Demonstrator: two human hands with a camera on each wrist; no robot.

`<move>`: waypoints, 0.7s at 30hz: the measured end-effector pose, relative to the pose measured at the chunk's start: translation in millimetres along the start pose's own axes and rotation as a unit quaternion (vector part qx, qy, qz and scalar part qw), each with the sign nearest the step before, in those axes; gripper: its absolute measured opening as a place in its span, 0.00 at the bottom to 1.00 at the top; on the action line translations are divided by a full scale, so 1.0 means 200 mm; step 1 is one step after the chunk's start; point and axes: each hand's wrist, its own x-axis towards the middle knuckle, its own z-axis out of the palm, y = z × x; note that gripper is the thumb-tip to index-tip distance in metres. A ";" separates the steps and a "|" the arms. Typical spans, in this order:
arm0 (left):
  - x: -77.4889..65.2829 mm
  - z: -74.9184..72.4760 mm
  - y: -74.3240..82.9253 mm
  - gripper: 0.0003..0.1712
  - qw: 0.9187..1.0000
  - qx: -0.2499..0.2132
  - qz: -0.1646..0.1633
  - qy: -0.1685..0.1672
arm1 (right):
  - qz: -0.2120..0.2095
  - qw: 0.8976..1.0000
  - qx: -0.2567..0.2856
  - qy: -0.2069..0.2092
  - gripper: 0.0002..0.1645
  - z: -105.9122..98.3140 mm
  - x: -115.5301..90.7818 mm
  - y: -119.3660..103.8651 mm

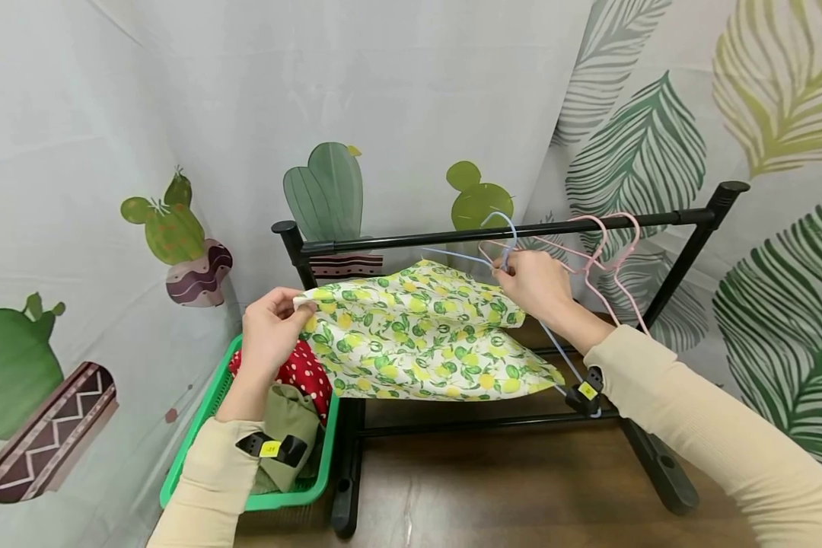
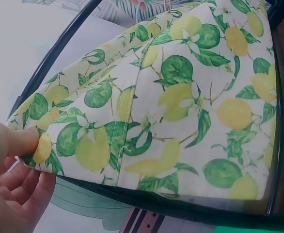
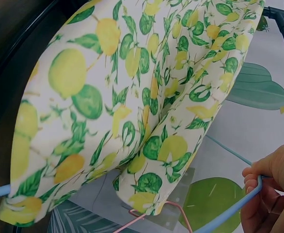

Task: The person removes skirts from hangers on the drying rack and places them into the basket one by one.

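Note:
A white cloth piece with a lemon-and-leaf print [image 1: 418,335] spans the gap between the hands; its garment kind is unclear. My left hand [image 1: 270,327] pinches its upper left edge between thumb and fingers. A stitched seam runs down the fabric [image 2: 166,111] in the left wrist view. My right hand [image 1: 537,281] pinches a light blue hanger [image 1: 509,228] just below the hook, in front of the rack's top bar. In the right wrist view, part of the hanger [image 3: 231,211] shows beside the cloth, and its other end passes behind or into the fabric; I cannot tell which.
A black rack's top bar [image 1: 411,242] crosses behind the cloth. Pink hangers [image 1: 633,236] hang on its right part. At lower left stands a green basket [image 1: 291,498] holding a red polka-dot cloth [image 1: 304,373] and an olive cloth [image 1: 291,434]. Printed curtains [image 1: 411,91] enclose the back.

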 end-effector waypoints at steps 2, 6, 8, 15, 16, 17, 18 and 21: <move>0.01 -0.01 0.01 0.07 1.000 0.002 0.000 0.006 | 0.001 1.000 -0.003 -0.001 0.18 0.00 0.00 0.00; 0.02 -0.03 0.02 0.07 1.000 0.001 0.001 0.010 | -0.001 1.000 -0.005 -0.002 0.15 0.01 0.00 0.00; 0.02 -0.04 0.03 0.07 1.000 0.001 0.000 0.011 | -0.002 1.000 -0.004 -0.001 0.14 0.01 0.00 0.00; 0.03 -0.05 0.05 0.09 1.000 -0.006 -0.004 0.024 | 0.000 1.000 -0.007 0.002 0.17 0.01 0.00 0.00; 0.03 -0.06 0.05 0.09 1.000 -0.008 -0.005 0.025 | 0.000 1.000 -0.010 0.003 0.18 0.01 -0.01 0.00; 0.03 -0.06 0.05 0.10 1.000 -0.011 -0.005 0.026 | -0.001 1.000 -0.012 0.004 0.19 0.01 -0.01 0.00; 0.03 -0.06 0.05 0.09 1.000 -0.013 -0.004 0.029 | -0.002 1.000 -0.014 0.006 0.19 0.01 -0.01 0.01; 0.04 -0.06 0.05 0.10 0.999 -0.017 0.001 0.035 | -0.008 1.000 -0.021 0.012 0.18 0.00 -0.02 0.01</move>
